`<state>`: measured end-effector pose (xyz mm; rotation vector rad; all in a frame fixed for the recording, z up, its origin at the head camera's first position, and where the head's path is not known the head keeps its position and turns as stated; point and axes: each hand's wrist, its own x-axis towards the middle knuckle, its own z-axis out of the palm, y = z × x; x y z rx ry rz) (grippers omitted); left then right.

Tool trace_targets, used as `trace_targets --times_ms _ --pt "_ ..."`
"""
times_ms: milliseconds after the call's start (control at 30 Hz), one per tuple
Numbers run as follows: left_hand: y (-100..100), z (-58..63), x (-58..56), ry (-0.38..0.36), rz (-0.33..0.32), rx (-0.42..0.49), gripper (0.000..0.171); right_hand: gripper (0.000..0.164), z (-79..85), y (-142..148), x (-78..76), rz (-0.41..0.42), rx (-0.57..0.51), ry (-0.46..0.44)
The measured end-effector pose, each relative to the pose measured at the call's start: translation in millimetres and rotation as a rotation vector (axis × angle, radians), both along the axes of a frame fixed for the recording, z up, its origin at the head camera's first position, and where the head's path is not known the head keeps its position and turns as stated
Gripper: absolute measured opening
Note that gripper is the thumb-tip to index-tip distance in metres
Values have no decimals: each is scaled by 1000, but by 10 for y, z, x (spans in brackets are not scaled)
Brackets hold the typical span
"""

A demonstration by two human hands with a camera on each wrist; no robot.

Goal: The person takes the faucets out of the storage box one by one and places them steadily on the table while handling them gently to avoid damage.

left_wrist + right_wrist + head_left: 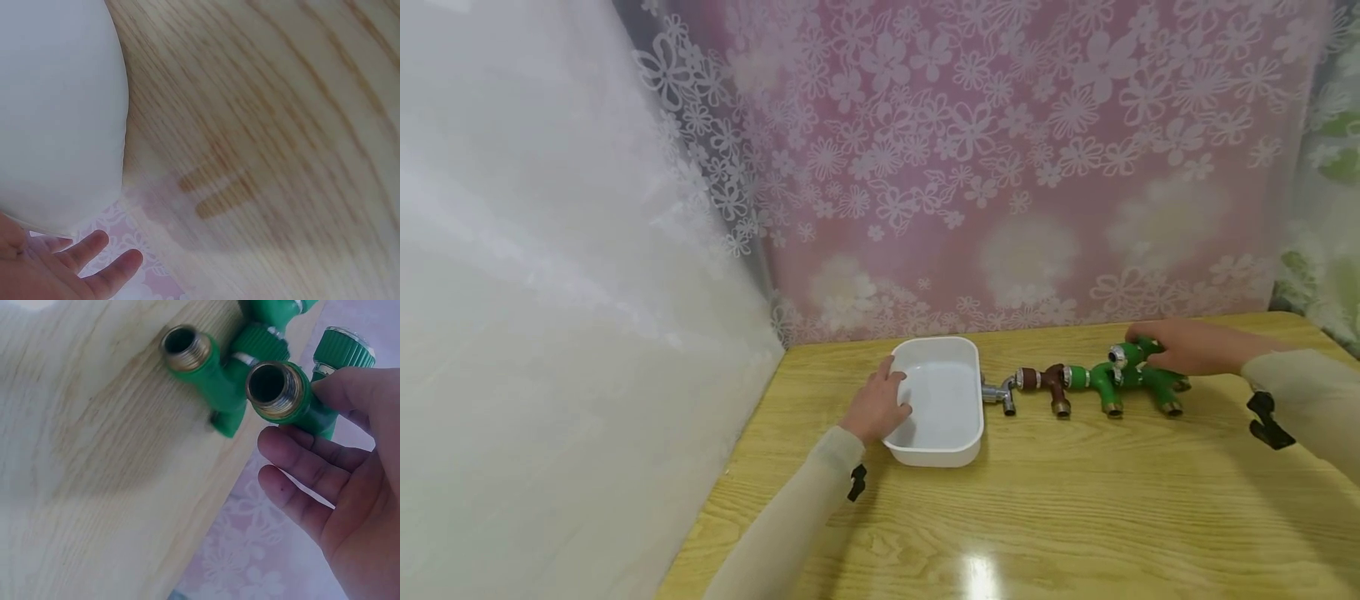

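Note:
A white rectangular plastic basin [936, 457] stands on the table. My left hand [877, 407] rests over its left rim, thumb toward the inside; in the left wrist view, its extended fingers [115, 272] spread beside the outer wall. At the right, my right hand [1197, 346] pinches a green branched pipe fitting [315, 412] with a threaded brass end and a ribbed collar, held above the others. Beneath and beside it lie green fittings of the same kind [1103, 385]. Part of the held one is hidden behind my fingers.
A brown fitting [1054, 380] and a chrome fitting [1000, 393] continue the row toward the basin's right side. The wood-grain table [1075, 517] meets a pink floral curtain [970, 167] behind and a white sheet [565, 333] on the left.

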<state>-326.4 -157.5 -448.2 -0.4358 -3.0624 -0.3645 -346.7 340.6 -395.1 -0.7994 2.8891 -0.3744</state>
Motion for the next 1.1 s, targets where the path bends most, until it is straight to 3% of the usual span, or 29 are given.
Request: trace_targets --times_ms 333,767,1100 --pt "-25 -19 -25 6 1 6 55 38 -115 289 -54 -36 -28 -14" --pt "24 17 -16 3 -14 -4 54 38 -293 600 -37 -63 26 37" --pt "9 -1 3 0 0 6 54 41 -364 714 -48 -78 24 -27"
